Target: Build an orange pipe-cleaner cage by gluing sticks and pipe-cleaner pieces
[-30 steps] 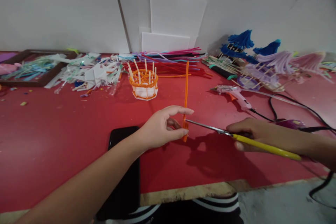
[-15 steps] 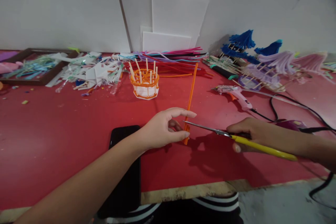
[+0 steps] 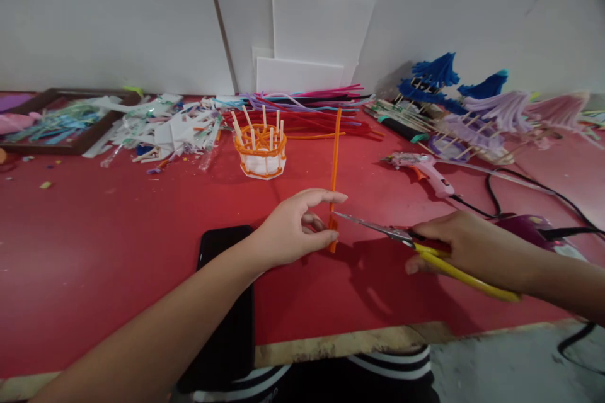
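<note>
In the head view, the orange stem (image 3: 335,157) stood nearly upright above the red table (image 3: 118,220), right of the orange-and-white round piece (image 3: 263,164). The left hand (image 3: 283,230) held it near its lower end, thumb and index finger set apart along its length, the other fingers curled behind. The right hand (image 3: 477,245) was closed around the yellow handles of the scissors (image 3: 394,233), whose tips lay at the stem between the left thumb and index finger; whether they touched it, I couldn't tell.

The stem looked very light and somewhat soft (rather like a craft pipe cleaner, I'd guess), yet stiff enough to carry its upper length without drooping. It would probably bend under a sideways push and keep the bend, with little risk of slipping or breaking. A light pinch low down, just to either side of the blades, seemed the best hold, though the fingertips were close to the metal. The scissors seemed rigid and heavier, best taken by the handles.
</note>
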Demonstrator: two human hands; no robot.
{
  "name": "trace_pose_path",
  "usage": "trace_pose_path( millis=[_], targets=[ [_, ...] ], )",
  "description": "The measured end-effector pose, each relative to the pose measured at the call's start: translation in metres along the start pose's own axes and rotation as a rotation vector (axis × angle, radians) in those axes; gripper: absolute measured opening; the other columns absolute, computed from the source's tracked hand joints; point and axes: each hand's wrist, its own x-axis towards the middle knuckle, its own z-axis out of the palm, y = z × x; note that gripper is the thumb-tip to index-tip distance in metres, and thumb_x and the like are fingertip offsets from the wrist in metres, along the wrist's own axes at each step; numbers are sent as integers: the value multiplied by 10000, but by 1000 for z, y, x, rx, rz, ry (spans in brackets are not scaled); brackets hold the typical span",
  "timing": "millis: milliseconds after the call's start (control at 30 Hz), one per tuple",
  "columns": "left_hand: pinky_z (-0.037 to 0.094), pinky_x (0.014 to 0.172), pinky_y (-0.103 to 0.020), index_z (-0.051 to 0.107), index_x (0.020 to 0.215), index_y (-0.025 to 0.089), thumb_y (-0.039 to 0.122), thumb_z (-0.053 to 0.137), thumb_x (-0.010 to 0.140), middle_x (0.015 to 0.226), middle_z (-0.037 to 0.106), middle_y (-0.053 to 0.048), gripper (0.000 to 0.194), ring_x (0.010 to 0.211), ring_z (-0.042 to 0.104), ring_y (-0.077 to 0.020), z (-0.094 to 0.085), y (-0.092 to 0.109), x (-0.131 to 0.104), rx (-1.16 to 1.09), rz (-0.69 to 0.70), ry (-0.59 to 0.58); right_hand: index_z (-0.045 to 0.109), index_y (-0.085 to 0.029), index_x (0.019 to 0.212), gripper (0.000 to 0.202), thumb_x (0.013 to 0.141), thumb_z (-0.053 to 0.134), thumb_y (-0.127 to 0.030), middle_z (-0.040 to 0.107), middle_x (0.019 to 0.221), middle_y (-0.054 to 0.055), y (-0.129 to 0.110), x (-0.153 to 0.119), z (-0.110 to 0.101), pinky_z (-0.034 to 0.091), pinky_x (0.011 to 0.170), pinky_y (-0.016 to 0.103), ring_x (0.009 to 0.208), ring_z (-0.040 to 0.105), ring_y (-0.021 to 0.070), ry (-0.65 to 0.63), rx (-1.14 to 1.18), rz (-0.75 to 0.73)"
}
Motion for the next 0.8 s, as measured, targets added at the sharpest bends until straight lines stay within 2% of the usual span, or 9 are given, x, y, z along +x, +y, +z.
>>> trace_pose_path(
  millis=[100, 167, 233, 333, 433, 500, 600, 667, 800],
  targets=[
    [447, 487, -183, 564, 1313, 137, 146, 679, 769, 806, 683, -28, 555, 530, 598, -82, -2, -3, 2, 72, -78, 99, 526, -218, 663, 506, 891, 456, -664, 642, 649, 53, 15, 4, 9, 376, 579, 299, 590, 580, 190, 79, -46, 58],
    [484, 525, -206, 557, 1314, 126, 129, 662, 773, 733, 662, -2, 551, 548, 642, -109, -2, -4, 3, 110, -86, 140, 549, -215, 704, 517, 882, 400, -677, 665, 685, 89, 25, 8, 15, 391, 581, 322, 616, 618, 232, 137, -131, 120],
    [523, 568, -234, 569, 1306, 132, 128, 661, 773, 826, 698, -37, 541, 596, 684, -128, -2, -5, 4, 118, -72, 145, 565, -204, 749, 489, 878, 383, -640, 686, 736, 126, 29, 11, 18, 408, 592, 346, 656, 650, 273, 172, -207, 164],
    [569, 652, -276, 605, 1271, 127, 184, 714, 769, 981, 736, -99, 516, 724, 737, -175, -2, -4, 5, 132, -57, 150, 582, -188, 815, 434, 898, 379, -562, 708, 834, 148, 22, 12, 18, 444, 660, 370, 737, 676, 292, 146, -230, 158],
    [579, 826, -326, 695, 1143, 140, 264, 660, 857, 1068, 761, -114, 314, 936, 739, -215, -4, -4, 6, 198, 24, 205, 597, -161, 898, 291, 880, 443, -407, 712, 939, 166, 10, 13, 16, 453, 745, 385, 844, 686, 307, 108, -253, 127],
    [561, 902, -341, 738, 1061, 154, 262, 582, 917, 1079, 777, -101, 238, 1008, 725, -213, -6, -6, 7, 211, 80, 248, 595, -146, 928, 246, 856, 462, -339, 710, 956, 176, 6, 15, 15, 444, 738, 377, 859, 686, 312, 105, -258, 134],
    [556, 911, -321, 761, 986, 152, 209, 616, 887, 1023, 795, -87, 184, 974, 732, -195, -8, -9, 9, 147, 95, 281, 580, -173, 873, 274, 883, 430, -402, 713, 904, 165, 6, 19, 13, 409, 660, 354, 788, 676, 301, 131, -227, 182],
    [559, 879, -289, 751, 1005, 150, 164, 654, 844, 1007, 792, -77, 189, 928, 731, -171, -8, -10, 9, 86, 103, 282, 557, -193, 822, 297, 883, 407, -442, 700, 823, 147, 7, 22, 11, 372, 615, 340, 712, 653, 285, 149, -218, 210],
    [553, 725, -226, 665, 1203, 176, 118, 688, 790, 1216, 723, -77, 417, 717, 680, -82, -6, -8, 8, 12, 90, 258, 519, -208, 772, 285, 844, 409, -461, 657, 730, 124, 9, 25, 9, 331, 586, 326, 627, 602, 251, 190, -212, 223]
  ],
)
